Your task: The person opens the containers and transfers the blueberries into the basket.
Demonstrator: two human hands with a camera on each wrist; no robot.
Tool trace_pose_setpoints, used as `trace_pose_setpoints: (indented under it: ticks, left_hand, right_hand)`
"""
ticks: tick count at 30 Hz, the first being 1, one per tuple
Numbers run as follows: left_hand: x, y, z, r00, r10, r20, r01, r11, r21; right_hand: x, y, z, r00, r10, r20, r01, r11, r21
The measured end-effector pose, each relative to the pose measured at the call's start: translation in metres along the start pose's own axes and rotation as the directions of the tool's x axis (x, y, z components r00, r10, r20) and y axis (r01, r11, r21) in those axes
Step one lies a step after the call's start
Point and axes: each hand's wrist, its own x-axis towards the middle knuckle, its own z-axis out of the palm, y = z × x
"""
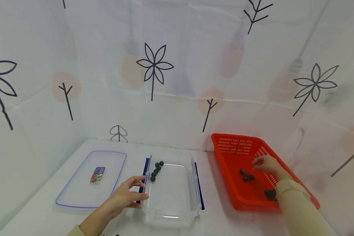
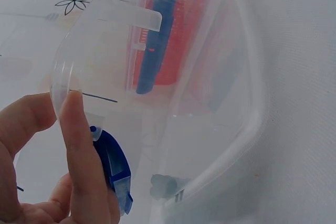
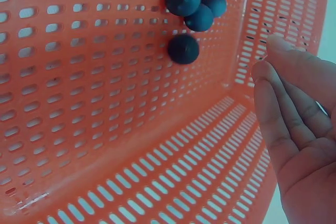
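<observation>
My left hand (image 1: 125, 195) pinches the left rim of a clear plastic box (image 1: 168, 214), with thumb and fingers on either side of the wall in the left wrist view. Blue clip flaps (image 1: 199, 186) hang along the box's sides. Several small, dark, round berry-like balls (image 1: 155, 171) lie in a row along its left inner wall. My right hand (image 1: 266, 164) reaches into a red perforated basket (image 1: 237, 196). Its thumb and fingertips come close together, with nothing visible between them. Several more dark balls (image 3: 184, 49) lie on the basket floor beside those fingertips.
A clear lid (image 1: 76, 193) with a blue edge lies flat left of the box, bearing a colourful label (image 1: 97, 174). A white patterned sheet (image 1: 177, 114) hangs behind the white table. A dark object (image 1: 270, 194) shows beside the right sleeve.
</observation>
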Motion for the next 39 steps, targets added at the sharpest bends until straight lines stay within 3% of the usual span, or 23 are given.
trace_pose_setpoints:
  ticks: [14, 39]
  left_hand:
    - [-0.001, 0.002, 0.001, 1.000, 0.003, 0.005, -0.003, 1.000, -0.001]
    - [-0.001, 0.000, 0.000, 1.000, 0.010, 0.017, -0.010, 1.000, -0.011]
  right_hand:
    - [0.002, -0.027, -0.008, 0.987, -0.150, -0.056, 0.148, 0.988, -0.044]
    - [-0.006, -0.103, 0.000, 0.970, -0.235, -0.068, 0.238, 0.971, 0.034]
